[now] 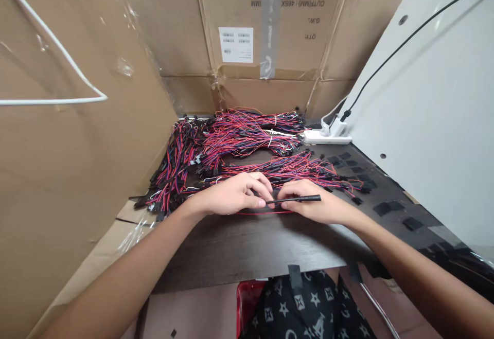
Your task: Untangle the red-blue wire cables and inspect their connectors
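Note:
My left hand [241,193] is closed, its thumb and fingers pinching the thin end of a black cable piece [293,199]. That piece runs rightward over the fingers of my right hand [309,201] and ends in a thicker black tip. My right hand's fingers are curled beside it; what they grip is hidden. A red wire [252,213] passes just below both hands on the dark table [239,246]. Right behind the hands lies a bundle of red and dark wires [301,167] with black connectors.
More wire bundles [243,133] lie at the back and left. A white power strip [328,137] stands at the back right, near a white panel [428,87]. Cardboard [73,138] walls the left and back. Black tape pieces [388,208] dot the right side.

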A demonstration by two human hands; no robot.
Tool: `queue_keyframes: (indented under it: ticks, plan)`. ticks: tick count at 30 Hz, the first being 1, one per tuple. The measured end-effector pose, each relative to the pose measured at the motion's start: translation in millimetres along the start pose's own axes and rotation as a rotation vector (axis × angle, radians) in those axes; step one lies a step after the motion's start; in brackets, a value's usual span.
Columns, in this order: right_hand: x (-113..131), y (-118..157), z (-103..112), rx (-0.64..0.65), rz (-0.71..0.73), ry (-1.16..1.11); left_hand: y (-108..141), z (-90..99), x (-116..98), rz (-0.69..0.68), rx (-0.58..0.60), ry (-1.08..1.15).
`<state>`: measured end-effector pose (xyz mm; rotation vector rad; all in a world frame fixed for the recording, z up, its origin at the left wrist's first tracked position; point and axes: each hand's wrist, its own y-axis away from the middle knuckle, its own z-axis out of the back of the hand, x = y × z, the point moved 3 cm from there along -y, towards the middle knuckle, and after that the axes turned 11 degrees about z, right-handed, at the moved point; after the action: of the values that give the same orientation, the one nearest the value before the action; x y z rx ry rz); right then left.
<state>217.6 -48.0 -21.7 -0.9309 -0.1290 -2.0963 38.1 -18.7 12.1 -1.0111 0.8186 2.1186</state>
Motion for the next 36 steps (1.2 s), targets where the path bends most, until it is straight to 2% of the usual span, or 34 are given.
queue_keyframes:
  ticks: [4, 9, 14, 18, 23, 28, 36]
  plan:
    - [-2.7, 0.5, 0.1, 0.040, -0.027, -0.080, -1.4, -4.0, 3.4, 0.006, 0.081, 0.040]
    - [-2.6, -0.9, 3.1, 0.038, -0.147, -0.217, -4.2, -13.4, 12.7, 0.109, 0.194, 0.220]
    - [-0.6, 1.9, 9.8, 0.032, -0.259, -0.347, -5.9, -16.3, 20.1, 0.193, 0.170, 0.283]
    - [-0.1, 5.8, 13.0, 0.044, -0.276, -0.394, -6.4, -17.0, 21.2, 0.236, 0.163, 0.280]
    - [-1.2, 9.5, 10.3, 0.002, -0.355, -0.502, -6.7, -16.9, 18.8, 0.242, 0.095, 0.353]
    - [-1.5, 10.4, 8.0, -0.029, -0.363, -0.505, -6.9, -16.1, 20.6, 0.254, 0.072, 0.299]
    - [1.5, 11.4, 10.7, 0.046, -0.302, -0.403, -3.6, -17.2, 15.7, 0.300, 0.102, 0.257]
